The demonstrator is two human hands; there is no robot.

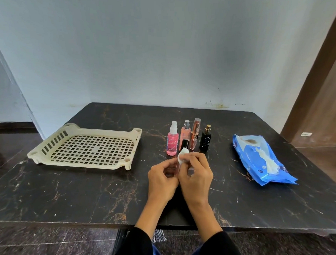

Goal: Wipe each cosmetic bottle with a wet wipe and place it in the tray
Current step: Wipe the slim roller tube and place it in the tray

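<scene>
My left hand (162, 177) grips a slim clear bottle (176, 166) with a black cap, holding it above the table's middle. My right hand (196, 174) presses a white wet wipe (182, 157) against the bottle's upper part. Just behind my hands stands a row of bottles: a pink spray bottle (172, 142), a peach bottle (186, 131) with a silver top, a rose-gold tube (195, 134) and a black bottle (205, 140) with a gold cap. The cream slotted tray (105, 132) lies to the left, with nothing in it.
A blue pack of wet wipes (262, 160) lies at the right with a wipe sticking out of its opening. The dark marble table (83, 191) stands against a pale wall. A brown door frame (320, 66) rises at the far right.
</scene>
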